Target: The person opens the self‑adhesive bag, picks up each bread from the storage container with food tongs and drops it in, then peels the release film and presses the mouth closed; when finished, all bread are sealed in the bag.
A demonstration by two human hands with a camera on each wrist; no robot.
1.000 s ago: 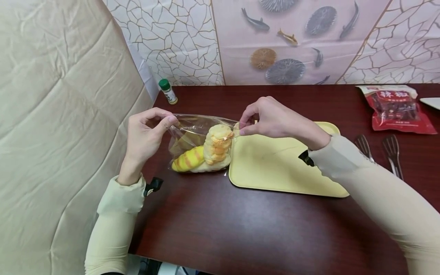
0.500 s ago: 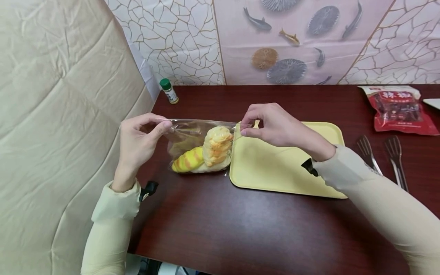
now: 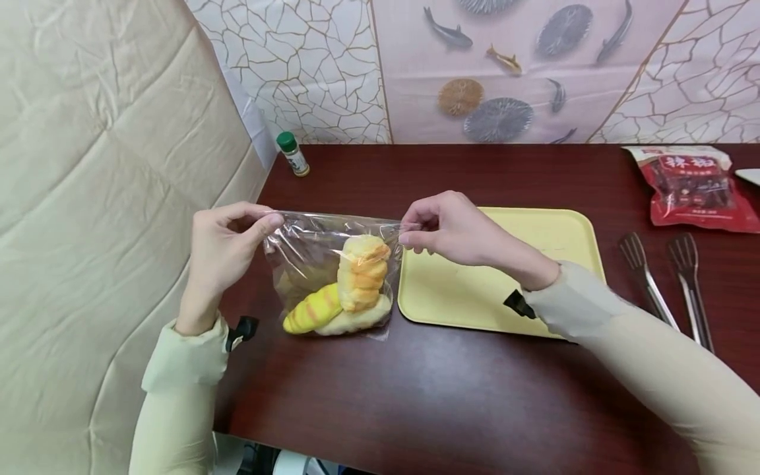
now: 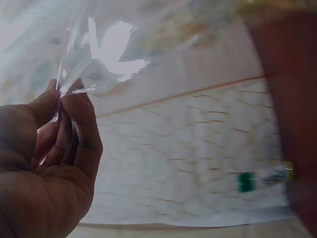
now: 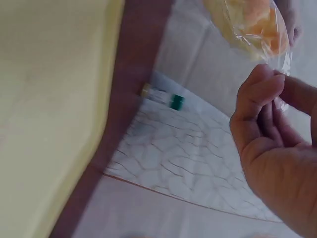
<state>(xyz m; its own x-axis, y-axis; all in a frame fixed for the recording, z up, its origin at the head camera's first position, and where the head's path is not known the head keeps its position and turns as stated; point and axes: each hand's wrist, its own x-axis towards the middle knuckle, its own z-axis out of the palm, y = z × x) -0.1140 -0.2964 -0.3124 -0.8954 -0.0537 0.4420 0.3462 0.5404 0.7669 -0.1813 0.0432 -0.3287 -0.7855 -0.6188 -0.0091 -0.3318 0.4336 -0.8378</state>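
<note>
A clear plastic bag is stretched between my two hands over the dark table, its top edge drawn nearly straight. My left hand pinches the bag's upper left corner between thumb and fingers, as the left wrist view also shows. At the upper right corner my right hand pinches the film with thumb and fingertips. Inside the bag, a golden-brown ridged bread roll stands upright beside a yellow striped bread. Beneath them lies a pale bread, partly covered.
A yellow tray lies right of the bag, partly under my right forearm. Two slotted metal utensils, one a turner, lie farther right, below a red food packet. A green-capped bottle stands at the back left by a padded cream panel.
The bag has come slightly toward me and to the left, held by both hands, and its bottom sits lower in view. My left hand has moved left and down.
</note>
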